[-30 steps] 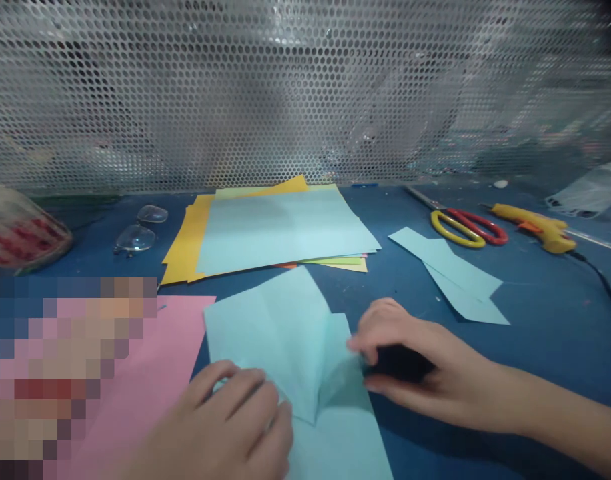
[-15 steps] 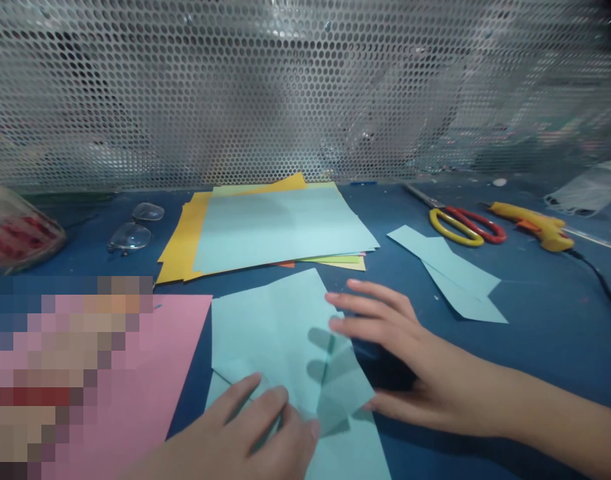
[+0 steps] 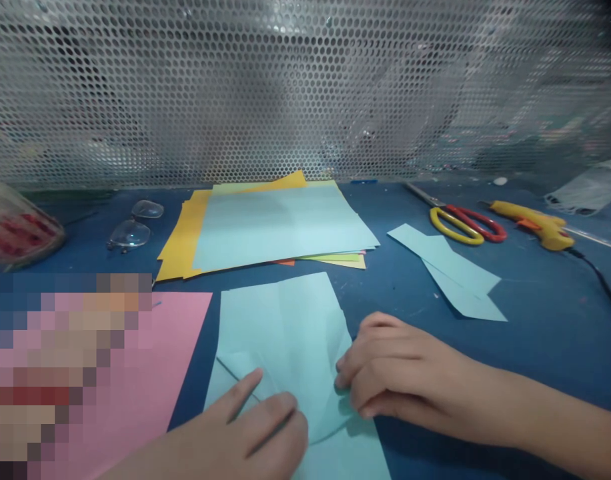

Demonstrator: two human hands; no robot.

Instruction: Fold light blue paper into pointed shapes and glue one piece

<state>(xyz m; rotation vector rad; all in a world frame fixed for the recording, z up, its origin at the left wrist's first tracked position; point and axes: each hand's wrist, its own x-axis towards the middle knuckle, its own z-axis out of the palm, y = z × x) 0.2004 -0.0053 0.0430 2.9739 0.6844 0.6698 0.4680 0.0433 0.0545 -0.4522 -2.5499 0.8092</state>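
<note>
Paper: a light-blue folded sheet (image 3: 285,340) lies on the blue table (image 3: 550,320), just in front of the coloured paper stack (image 3: 275,227) and beside a pink sheet (image 3: 150,373). Left hand (image 3: 245,433) presses extended fingers flat on the sheet's near fold. Right hand (image 3: 400,373), fingers curled together, pinches the sheet's right edge; scissors (image 3: 463,223) lie well apart.

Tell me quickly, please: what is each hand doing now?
Left hand: open, fingers flat, pressing on the folded blue paper.
Right hand: fingers curled, pressing the paper's right edge; grip cannot be told.
</note>
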